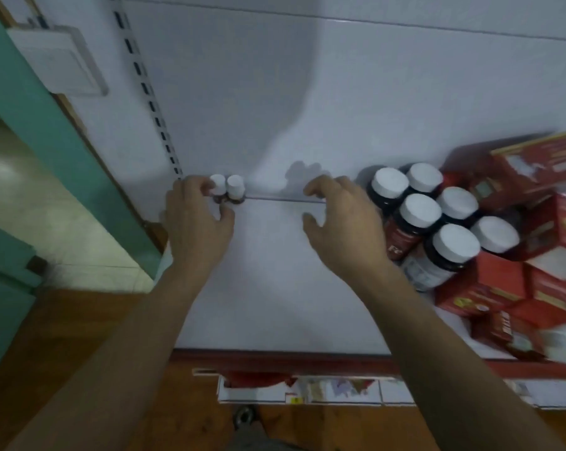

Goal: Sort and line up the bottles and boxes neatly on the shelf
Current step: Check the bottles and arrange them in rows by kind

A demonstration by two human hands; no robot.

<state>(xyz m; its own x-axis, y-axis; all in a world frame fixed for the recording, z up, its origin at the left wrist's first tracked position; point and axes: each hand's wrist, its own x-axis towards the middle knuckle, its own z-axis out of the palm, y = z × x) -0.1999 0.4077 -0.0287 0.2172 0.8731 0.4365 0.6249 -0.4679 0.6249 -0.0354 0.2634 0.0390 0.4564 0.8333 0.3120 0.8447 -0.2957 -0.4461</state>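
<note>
Two small dark bottles with white caps (pixel 227 186) stand side by side at the back left corner of the white shelf (pixel 275 288). My left hand (pixel 195 222) curls its fingers and thumb round the left one. My right hand (pixel 340 222) hovers over the shelf's middle with fingers loosely curved, holding nothing. Just right of it stands a cluster of several larger dark bottles with white caps (pixel 437 216). Red boxes (pixel 535 255) lie in a jumble at the far right, some tilted.
The shelf's back wall is white, with a slotted upright rail (pixel 145 89) at its left. A red front edge (pixel 307 359) borders the shelf, and a lower shelf with packages (pixel 307 390) shows beneath. A green door frame (pixel 47 131) and a wooden floor lie to the left.
</note>
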